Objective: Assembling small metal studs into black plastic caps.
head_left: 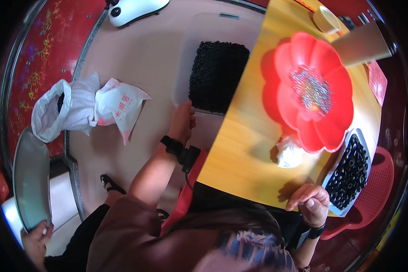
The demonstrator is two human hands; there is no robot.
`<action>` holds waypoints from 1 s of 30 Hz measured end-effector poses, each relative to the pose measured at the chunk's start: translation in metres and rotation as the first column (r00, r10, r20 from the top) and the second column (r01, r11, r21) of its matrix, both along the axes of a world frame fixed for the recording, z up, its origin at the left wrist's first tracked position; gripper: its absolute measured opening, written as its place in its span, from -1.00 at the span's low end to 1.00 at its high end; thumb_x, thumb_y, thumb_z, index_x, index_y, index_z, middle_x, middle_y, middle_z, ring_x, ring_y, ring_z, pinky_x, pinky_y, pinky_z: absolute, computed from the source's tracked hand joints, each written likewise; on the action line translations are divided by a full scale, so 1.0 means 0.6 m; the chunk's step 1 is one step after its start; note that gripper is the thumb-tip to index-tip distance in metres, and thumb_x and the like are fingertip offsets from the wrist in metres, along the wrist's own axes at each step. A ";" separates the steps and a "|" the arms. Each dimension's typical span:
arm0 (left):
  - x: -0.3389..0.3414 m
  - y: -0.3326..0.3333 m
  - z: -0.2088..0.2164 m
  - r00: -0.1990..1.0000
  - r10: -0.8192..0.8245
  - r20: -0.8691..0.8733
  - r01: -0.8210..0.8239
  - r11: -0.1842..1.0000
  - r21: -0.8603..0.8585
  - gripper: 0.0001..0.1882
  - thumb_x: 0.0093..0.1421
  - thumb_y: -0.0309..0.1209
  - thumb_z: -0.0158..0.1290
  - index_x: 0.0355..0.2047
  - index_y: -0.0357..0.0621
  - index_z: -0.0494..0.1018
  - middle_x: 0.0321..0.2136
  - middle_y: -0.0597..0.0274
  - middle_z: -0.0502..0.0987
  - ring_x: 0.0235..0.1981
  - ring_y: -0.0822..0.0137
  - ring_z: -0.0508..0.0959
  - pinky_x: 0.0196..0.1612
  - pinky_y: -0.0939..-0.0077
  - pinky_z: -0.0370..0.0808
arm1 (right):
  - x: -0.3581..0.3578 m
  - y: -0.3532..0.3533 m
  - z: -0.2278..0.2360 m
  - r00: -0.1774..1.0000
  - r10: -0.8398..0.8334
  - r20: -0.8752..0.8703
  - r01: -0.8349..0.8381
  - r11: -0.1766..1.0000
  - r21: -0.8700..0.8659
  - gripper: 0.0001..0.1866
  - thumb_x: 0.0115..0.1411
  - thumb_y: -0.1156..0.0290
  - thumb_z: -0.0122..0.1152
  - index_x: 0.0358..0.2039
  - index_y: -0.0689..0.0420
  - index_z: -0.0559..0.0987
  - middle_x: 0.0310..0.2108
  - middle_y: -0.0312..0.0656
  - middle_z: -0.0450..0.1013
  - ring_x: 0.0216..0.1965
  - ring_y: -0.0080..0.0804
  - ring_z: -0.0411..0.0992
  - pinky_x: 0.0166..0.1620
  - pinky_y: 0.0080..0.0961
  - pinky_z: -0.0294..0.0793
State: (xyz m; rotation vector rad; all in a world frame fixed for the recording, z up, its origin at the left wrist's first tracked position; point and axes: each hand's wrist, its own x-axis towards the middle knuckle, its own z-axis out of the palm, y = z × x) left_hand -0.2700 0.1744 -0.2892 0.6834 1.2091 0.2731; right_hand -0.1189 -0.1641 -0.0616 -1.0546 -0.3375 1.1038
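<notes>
My left hand (183, 123) reaches down to the near rim of a clear plastic bin (186, 54), its fingers curled at the rim. Inside the bin lies a heap of small black ring-shaped pieces (220, 68). My right hand (312, 203) is over the table's near right corner, fingers bent together and thumb drawn in; what they hold, if anything, is hidden. Beside it a white tray (334, 209) holds more black ring-shaped pieces (349, 170). A red petal-shaped bowl (288, 59) with small shiny silvery pieces (310, 88) stands on the table.
The yellow table (245, 154) bears a crumpled white tissue (289, 152), a cup (326, 20) and a grey cylinder (362, 44). A red stool (378, 190) stands right. White bags (77, 99) lie left. At lower left another person's hand (36, 240) holds a grey-green tray (31, 177).
</notes>
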 end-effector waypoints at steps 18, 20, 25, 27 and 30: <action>0.036 -0.006 -0.151 0.924 -0.375 0.077 0.373 0.927 0.039 -0.56 0.21 -0.13 -0.03 -0.04 -0.18 0.24 -0.23 0.15 0.37 -0.15 0.25 0.41 -0.28 0.37 0.42 | -0.001 -0.011 0.004 0.966 0.212 0.144 -0.223 0.973 0.063 -0.86 0.24 0.53 0.02 -0.21 0.26 0.49 -0.25 -0.24 0.46 -0.21 -0.53 0.42 -0.11 -0.61 0.40; 0.054 -0.009 -0.150 0.934 -0.352 0.067 0.349 0.936 0.056 -0.56 0.22 -0.14 -0.04 -0.04 -0.18 0.24 -0.23 0.15 0.37 -0.15 0.25 0.41 -0.28 0.37 0.42 | -0.005 -0.015 0.011 0.946 0.239 0.219 -0.251 0.968 0.029 -0.84 0.21 0.52 0.07 -0.19 0.24 0.49 -0.26 -0.28 0.46 -0.21 -0.57 0.39 -0.12 -0.63 0.38; 0.014 0.003 -0.131 0.962 -0.269 0.041 0.265 0.960 0.091 -0.58 0.22 -0.15 -0.04 -0.05 -0.18 0.24 -0.24 0.16 0.38 -0.17 0.27 0.41 -0.29 0.38 0.41 | -0.006 -0.031 0.049 0.870 0.299 0.392 -0.295 0.953 -0.071 -0.81 0.17 0.51 0.13 -0.19 0.24 0.49 -0.26 -0.23 0.47 -0.19 -0.50 0.41 -0.10 -0.60 0.37; -0.036 0.009 -0.129 0.969 -0.244 0.029 0.240 0.965 0.104 -0.58 0.22 -0.16 -0.04 -0.05 -0.18 0.24 -0.24 0.17 0.38 -0.17 0.28 0.41 -0.29 0.38 0.41 | -0.009 -0.051 0.053 0.897 0.217 0.385 -0.204 0.976 -0.075 -0.81 0.16 0.52 0.13 -0.19 0.24 0.50 -0.25 -0.20 0.48 -0.20 -0.46 0.43 -0.11 -0.58 0.37; -0.066 0.010 -0.130 0.981 -0.196 0.004 0.194 0.973 0.123 -0.59 0.22 -0.17 -0.05 -0.06 -0.18 0.25 -0.25 0.17 0.38 -0.18 0.29 0.41 -0.29 0.39 0.41 | -0.022 -0.078 0.060 0.988 0.073 0.137 -0.059 0.993 -0.101 -0.80 0.17 0.53 0.12 -0.18 0.29 0.48 -0.22 -0.16 0.48 -0.15 -0.46 0.43 -0.03 -0.59 0.36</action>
